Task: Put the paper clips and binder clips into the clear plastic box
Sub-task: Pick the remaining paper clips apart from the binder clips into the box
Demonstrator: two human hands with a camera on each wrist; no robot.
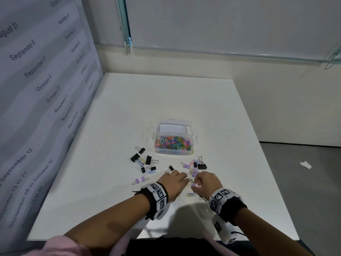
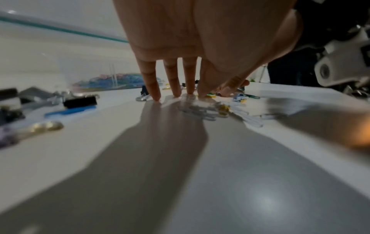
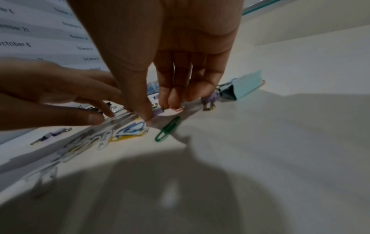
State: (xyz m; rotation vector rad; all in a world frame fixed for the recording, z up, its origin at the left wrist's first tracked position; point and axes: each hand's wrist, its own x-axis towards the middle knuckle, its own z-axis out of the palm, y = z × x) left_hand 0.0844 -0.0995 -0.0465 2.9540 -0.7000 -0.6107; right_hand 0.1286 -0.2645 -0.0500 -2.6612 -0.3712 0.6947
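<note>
Binder clips and paper clips lie scattered on the white table (image 1: 114,111) in front of the clear plastic box (image 1: 175,138), on the person's side of it; the box itself stands open near the table's middle and already holds a heap of coloured paper clips (image 1: 172,142). Furthest left of the box's near edge sits a group of black binder clips (image 1: 135,157) mixed with a yellow and a blue paper clip, and nearer the person two lilac binder clips (image 1: 139,180) lie side by side. A single black binder clip (image 1: 171,168) lies just beyond the left hand (image 1: 174,177). That hand is flat and relaxed, its straight fingers (image 2: 154,85) spread slightly with the tips touching the table, and holds nothing. Just right of it, the right hand (image 1: 207,181) pinches a small lilac binder clip (image 1: 194,185) between thumb and fingertips (image 3: 172,98), low over the table. A blue paper clip (image 1: 190,194) lies below that pinch, closer to the person, and the right wrist view shows a green paper clip (image 3: 167,131) beside the thumb. Beyond the right hand, toward the box's right corner, another cluster of lilac and black binder clips (image 1: 196,166) rests on the table.
</note>
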